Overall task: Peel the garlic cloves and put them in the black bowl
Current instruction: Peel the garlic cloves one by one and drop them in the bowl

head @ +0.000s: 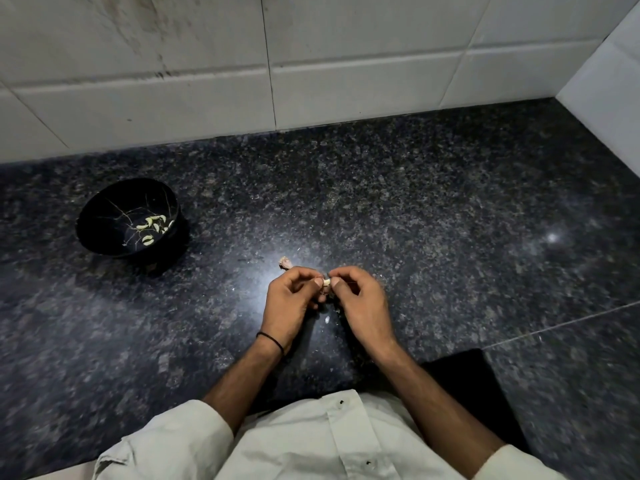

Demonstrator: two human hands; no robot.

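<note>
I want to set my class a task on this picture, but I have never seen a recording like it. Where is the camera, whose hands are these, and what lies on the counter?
There is no machine here. One camera worn on a person's head looks down at their own hands. The left hand and the right hand both pinch one garlic clove between them, above a dark speckled counter. To the left stands the black bowl, with several peeled cloves in it. A stalk-like garlic scrap shows just beyond the left hand, and a pale bit of skin lies on the counter between the palms. White wall tiles rise behind.
</note>
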